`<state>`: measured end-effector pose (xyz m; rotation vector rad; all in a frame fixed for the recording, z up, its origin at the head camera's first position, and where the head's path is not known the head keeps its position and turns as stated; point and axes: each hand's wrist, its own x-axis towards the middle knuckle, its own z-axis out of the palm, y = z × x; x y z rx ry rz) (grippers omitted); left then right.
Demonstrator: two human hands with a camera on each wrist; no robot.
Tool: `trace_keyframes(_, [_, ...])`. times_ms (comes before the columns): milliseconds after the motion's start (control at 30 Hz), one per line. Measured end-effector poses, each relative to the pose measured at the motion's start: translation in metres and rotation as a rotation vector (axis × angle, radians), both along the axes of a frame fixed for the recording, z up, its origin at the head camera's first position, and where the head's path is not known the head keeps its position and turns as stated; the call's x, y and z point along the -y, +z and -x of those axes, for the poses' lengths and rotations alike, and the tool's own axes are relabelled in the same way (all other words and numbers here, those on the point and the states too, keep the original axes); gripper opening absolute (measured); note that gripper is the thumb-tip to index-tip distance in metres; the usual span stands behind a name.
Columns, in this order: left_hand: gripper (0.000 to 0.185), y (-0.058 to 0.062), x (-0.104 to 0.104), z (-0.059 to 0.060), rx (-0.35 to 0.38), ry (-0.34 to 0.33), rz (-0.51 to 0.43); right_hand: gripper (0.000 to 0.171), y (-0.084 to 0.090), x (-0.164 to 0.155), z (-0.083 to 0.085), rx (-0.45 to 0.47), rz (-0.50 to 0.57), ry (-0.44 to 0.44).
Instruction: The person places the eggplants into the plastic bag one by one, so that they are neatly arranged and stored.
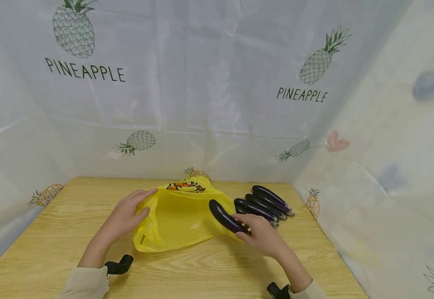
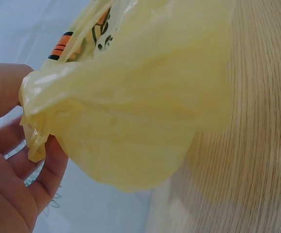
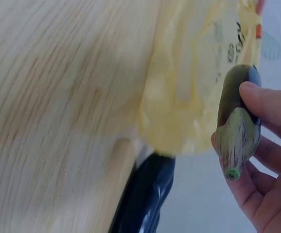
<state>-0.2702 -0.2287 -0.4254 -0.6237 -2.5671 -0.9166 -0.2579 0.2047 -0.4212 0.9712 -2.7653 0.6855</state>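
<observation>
A yellow plastic bag (image 1: pixel 176 220) with an orange print lies open on the wooden table (image 1: pixel 52 232). My left hand (image 1: pixel 129 214) pinches the bag's left rim (image 2: pixel 38 131) and holds its mouth open. My right hand (image 1: pixel 260 234) grips a dark purple eggplant (image 1: pixel 225 218) by its stem end (image 3: pixel 235 141), its tip pointing over the bag's right edge. The bag (image 3: pixel 189 87) fills the upper part of the right wrist view. Several more eggplants (image 1: pixel 267 203) lie in a row on the table just right of the bag.
White pineapple-print sheeting (image 1: pixel 217 91) walls the table at the back and on both sides. Black wrist straps (image 1: pixel 119 265) show near the front edge. Another eggplant (image 3: pixel 145 199) lies blurred below the bag in the right wrist view.
</observation>
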Motion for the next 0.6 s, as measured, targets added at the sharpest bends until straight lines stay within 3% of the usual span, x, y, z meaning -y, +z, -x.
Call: trace_keyframes(600, [0.063, 0.004, -0.003, -0.002, -0.002, 0.005, 0.011, 0.046, -0.004, 0.078, 0.028, -0.013, -0.080, -0.105])
